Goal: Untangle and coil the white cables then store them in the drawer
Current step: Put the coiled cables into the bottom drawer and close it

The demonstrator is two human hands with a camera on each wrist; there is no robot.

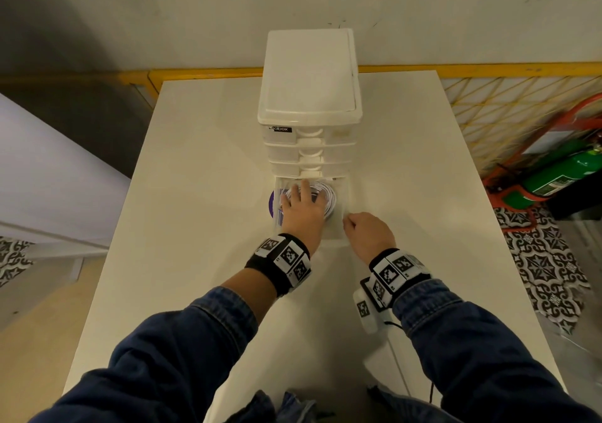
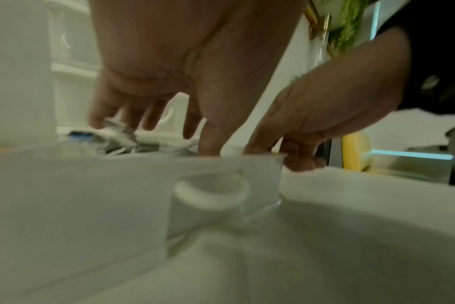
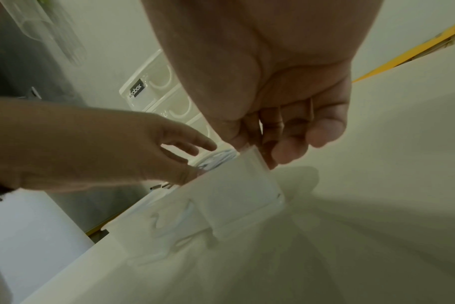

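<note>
The coiled white cables (image 1: 325, 196) lay in the pulled-out clear plastic bottom drawer (image 1: 346, 207) of the 4-drawer unit. The left hand (image 1: 301, 210) apparently pressed them with spread fingers; the right hand (image 1: 368, 233) pinched the drawer's front corner.

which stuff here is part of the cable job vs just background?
Job:
- coiled white cables, in the open bottom drawer
- drawer unit
- left hand, fingers spread over the cables
- right hand, gripping the drawer's front right corner

Lying about:
- purple disc, left of the drawer
- green cylinder, on the floor
- yellow mesh fence
</note>
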